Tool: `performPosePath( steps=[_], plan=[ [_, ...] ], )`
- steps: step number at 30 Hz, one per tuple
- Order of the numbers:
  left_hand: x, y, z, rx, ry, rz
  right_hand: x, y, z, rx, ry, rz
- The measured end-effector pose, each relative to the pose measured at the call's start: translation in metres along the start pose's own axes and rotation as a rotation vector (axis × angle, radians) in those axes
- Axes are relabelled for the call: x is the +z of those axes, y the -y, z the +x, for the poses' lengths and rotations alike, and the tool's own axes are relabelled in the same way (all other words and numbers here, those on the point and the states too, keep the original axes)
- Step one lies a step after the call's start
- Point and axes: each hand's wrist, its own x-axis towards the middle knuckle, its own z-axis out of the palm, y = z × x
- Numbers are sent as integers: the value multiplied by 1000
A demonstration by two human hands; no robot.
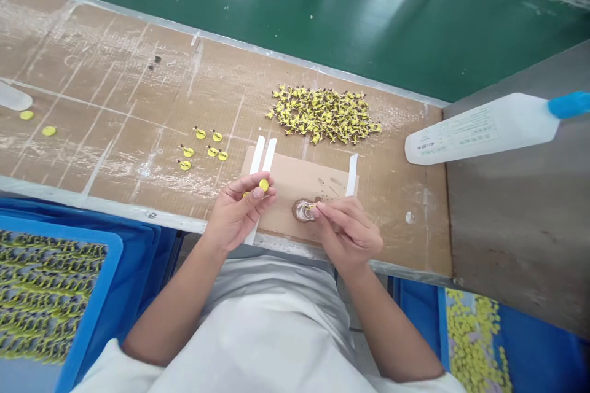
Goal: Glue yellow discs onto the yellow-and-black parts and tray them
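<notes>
My left hand [243,207] pinches a small round yellow disc [263,185] between thumb and finger. Part of a second yellow disc [246,194] shows in the same hand. With pinched fingertips, my right hand [348,227] holds a small yellow figure [311,206], mostly hidden, at a round patch of whitish paste [302,210]. The patch lies on a piece of cardboard [290,172] taped to the bench. Beyond the hands spreads a heap of small yellow and dark figures [325,113]. Several figures standing on yellow discs [212,151] sit to the left.
A white bottle with a blue cap [479,129] leans at the right near a grey panel [520,209]. Loose yellow discs [49,131] lie far left. A blue tray of rowed pieces [115,252] is below left; a tray of yellow discs [474,331] is below right.
</notes>
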Motion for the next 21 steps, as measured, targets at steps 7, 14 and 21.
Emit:
performPosePath(
  steps=[7,14,21],
  plan=[
    [-1,-1,0,-13,1,-5,1,-2,0,-12,14,-2],
    [-2,-1,0,-11,11,-2,-3,1,3,-20,1,19],
    [-3,0,-1,-12,8,14,-6,-3,4,-69,70,-32]
  ],
)
